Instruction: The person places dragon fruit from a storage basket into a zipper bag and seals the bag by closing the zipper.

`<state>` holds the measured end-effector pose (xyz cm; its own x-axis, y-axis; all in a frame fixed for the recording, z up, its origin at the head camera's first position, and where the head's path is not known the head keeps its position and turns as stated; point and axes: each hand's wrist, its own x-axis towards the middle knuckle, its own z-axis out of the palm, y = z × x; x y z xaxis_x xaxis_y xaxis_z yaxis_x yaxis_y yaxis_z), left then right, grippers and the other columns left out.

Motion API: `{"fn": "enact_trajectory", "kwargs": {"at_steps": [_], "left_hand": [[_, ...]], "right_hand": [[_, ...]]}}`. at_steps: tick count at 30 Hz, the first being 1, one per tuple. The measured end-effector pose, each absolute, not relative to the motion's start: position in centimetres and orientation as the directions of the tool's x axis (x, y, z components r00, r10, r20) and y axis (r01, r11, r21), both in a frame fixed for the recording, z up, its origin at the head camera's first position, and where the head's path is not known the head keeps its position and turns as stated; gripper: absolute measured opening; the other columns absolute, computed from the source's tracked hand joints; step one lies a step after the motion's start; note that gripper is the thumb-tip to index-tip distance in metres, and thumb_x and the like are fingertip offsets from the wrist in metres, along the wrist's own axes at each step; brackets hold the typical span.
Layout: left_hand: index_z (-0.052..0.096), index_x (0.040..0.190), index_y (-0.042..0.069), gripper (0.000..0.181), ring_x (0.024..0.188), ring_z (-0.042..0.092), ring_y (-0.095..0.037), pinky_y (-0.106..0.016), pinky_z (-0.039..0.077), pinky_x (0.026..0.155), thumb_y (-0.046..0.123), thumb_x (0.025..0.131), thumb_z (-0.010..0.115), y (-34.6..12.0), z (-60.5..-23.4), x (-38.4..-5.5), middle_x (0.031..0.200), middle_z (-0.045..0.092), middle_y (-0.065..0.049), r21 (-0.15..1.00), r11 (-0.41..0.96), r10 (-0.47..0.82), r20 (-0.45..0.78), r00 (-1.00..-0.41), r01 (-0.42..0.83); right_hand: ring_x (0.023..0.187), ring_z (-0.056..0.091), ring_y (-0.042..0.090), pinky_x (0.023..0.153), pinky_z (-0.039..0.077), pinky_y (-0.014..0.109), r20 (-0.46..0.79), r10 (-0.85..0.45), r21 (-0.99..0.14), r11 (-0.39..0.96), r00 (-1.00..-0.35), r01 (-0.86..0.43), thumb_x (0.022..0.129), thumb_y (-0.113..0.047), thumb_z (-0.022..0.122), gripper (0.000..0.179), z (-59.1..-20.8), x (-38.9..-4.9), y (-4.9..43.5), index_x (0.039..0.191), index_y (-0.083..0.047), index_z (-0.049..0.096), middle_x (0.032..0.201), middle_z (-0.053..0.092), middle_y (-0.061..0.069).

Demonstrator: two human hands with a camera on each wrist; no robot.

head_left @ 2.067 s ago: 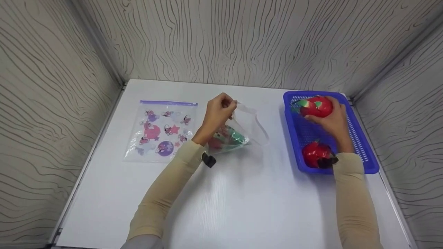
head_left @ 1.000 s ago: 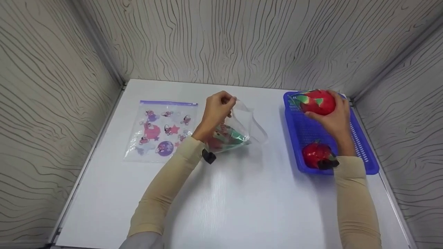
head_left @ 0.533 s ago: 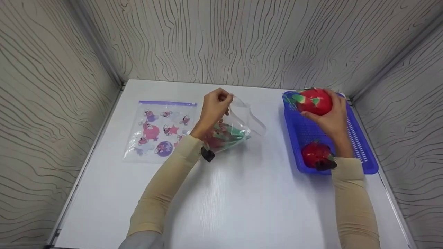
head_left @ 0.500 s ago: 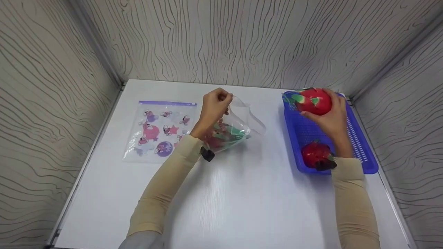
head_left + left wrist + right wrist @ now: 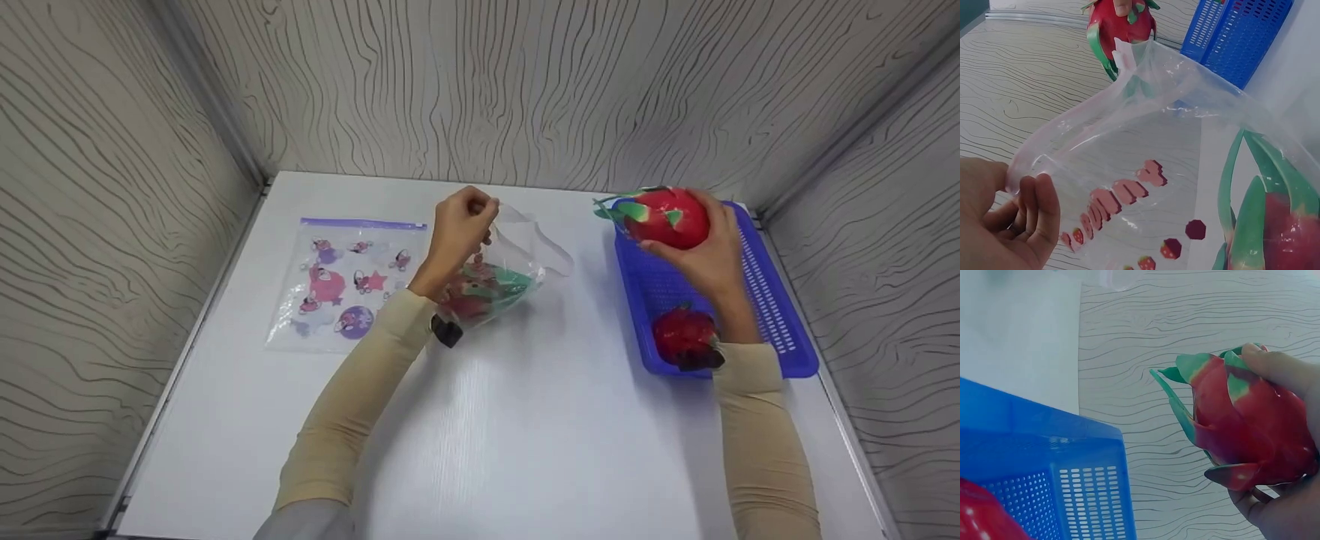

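Observation:
My left hand pinches the rim of a clear plastic zip bag with pink lettering, and its mouth gapes toward the right. Inside that bag lies a red dragon fruit with green leaf tips. In my right hand is another dragon fruit, gripped between thumb and fingers with its green tips pointing left. It is raised above the far left part of the blue basket. A third red fruit sits in the basket's near left corner, partly covered by the wrist camera.
A flat clear bag with a purple zip and pink prints lies on the left of the white table. Wood-patterned panels enclose the back and both sides.
My right hand has lifted the dragon fruit from the basket and carried it a little leftward. My left hand has shifted slightly left and away, still pinching the bag rim.

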<state>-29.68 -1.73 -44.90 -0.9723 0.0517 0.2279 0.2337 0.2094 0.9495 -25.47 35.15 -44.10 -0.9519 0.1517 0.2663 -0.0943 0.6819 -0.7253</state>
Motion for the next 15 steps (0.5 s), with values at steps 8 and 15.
{"fn": "enact_trajectory", "kwargs": {"at_steps": [8, 15], "left_hand": [[0.071, 0.104, 0.002, 0.017, 0.060, 0.063, -0.009, -0.035, 0.064, 0.062, 0.017, 0.106, 0.064, -1.43, -44.97, -29.67, 0.090, 0.072, -0.017, 0.947, 0.221, 0.077, 0.219, -0.973, 0.231], [0.070, 0.107, 0.001, 0.016, 0.062, 0.065, -0.013, -0.035, 0.064, 0.064, 0.017, 0.106, 0.064, -1.13, -45.17, -29.56, 0.084, 0.066, -0.003, 0.948, 0.223, 0.091, 0.210, -0.973, 0.225]], "right_hand": [[0.152, 0.039, 0.037, 0.119, 0.043, 0.067, 0.269, 0.124, -0.741, 0.660, -0.955, -0.123, 0.082, -0.037, 0.093, 0.097, -43.73, -25.27, 34.61, 0.163, -0.026, 0.039, 0.160, 0.042, 0.014], [0.152, 0.039, 0.038, 0.119, 0.042, 0.068, 0.271, 0.105, -0.753, 0.643, -0.957, -0.143, 0.081, -0.034, 0.094, 0.100, -43.59, -24.86, 34.48, 0.164, -0.026, 0.038, 0.161, 0.042, 0.014]]}}
